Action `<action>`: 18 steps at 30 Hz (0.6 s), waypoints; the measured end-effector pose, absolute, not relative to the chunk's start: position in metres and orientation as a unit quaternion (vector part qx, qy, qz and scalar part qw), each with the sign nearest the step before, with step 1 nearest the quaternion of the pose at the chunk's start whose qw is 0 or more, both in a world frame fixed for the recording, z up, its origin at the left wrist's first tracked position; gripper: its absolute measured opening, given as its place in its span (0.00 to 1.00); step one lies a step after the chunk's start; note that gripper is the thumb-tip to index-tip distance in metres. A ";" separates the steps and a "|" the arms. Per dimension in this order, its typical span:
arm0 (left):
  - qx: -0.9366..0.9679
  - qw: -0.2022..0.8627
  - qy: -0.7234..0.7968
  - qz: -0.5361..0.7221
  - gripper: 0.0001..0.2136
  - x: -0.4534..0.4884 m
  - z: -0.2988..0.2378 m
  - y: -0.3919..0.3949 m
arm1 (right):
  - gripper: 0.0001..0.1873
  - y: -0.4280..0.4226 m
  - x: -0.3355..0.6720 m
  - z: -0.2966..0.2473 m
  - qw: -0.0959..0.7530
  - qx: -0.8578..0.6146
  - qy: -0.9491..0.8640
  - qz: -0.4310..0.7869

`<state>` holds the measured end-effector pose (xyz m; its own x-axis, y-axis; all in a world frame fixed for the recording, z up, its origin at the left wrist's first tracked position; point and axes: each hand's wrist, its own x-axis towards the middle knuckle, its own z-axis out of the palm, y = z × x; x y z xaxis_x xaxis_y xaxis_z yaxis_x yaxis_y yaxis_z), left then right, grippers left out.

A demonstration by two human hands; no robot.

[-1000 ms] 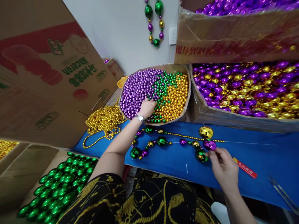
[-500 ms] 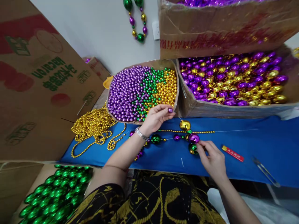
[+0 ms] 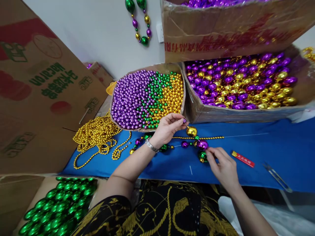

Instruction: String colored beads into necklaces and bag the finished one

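Note:
My left hand (image 3: 167, 128), with a metal watch on its wrist, pinches a small purple bead (image 3: 184, 120) at the front edge of the box of small beads (image 3: 128, 98). Just below the bead, a large gold bead (image 3: 191, 131) sits on the thread. My right hand (image 3: 223, 166) has thumb and forefinger closed at the side of a large purple bead (image 3: 202, 144) on the same bead string. Beneath that one lies a green bead (image 3: 202, 154). More of the string, with a purple bead (image 3: 184, 144), runs leftward and partly under my left forearm.
A larger box (image 3: 214, 114) of purple and gold beads stands at right. On the blue cloth (image 3: 246, 177) lie a red-and-yellow strip (image 3: 243, 159), thread snips (image 3: 278, 177) and a heap of gold bead chain (image 3: 95, 134). Green beads (image 3: 59, 206) fill a lower-left box. A bead necklace (image 3: 144, 40) hangs on the wall.
My left hand has brought the small purple bead slightly right and down, to the thread above the large gold bead. My right hand stays at the large purple bead. The view has shifted slightly.

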<state>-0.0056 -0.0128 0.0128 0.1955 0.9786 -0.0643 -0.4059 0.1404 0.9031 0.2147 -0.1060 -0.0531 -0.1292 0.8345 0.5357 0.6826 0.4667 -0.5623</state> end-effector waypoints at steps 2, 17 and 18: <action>0.404 0.658 0.361 0.523 0.12 -0.004 0.011 -0.013 | 0.05 -0.107 0.216 -0.054 0.420 -0.508 -0.747 0.084; 0.556 0.624 0.273 0.476 0.10 0.090 -0.019 -0.014 | 0.16 -0.105 0.292 -0.121 0.462 -0.618 -0.583 0.255; 0.569 0.618 0.266 0.473 0.09 0.096 -0.026 -0.015 | 0.17 -0.106 0.292 -0.130 0.464 -0.616 -0.574 0.276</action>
<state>0.0962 -0.0149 -0.0259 0.4110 0.8874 0.2088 -0.2812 -0.0944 0.9550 0.2917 -0.1062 -0.1302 0.1889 0.9630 0.1923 0.4503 0.0891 -0.8884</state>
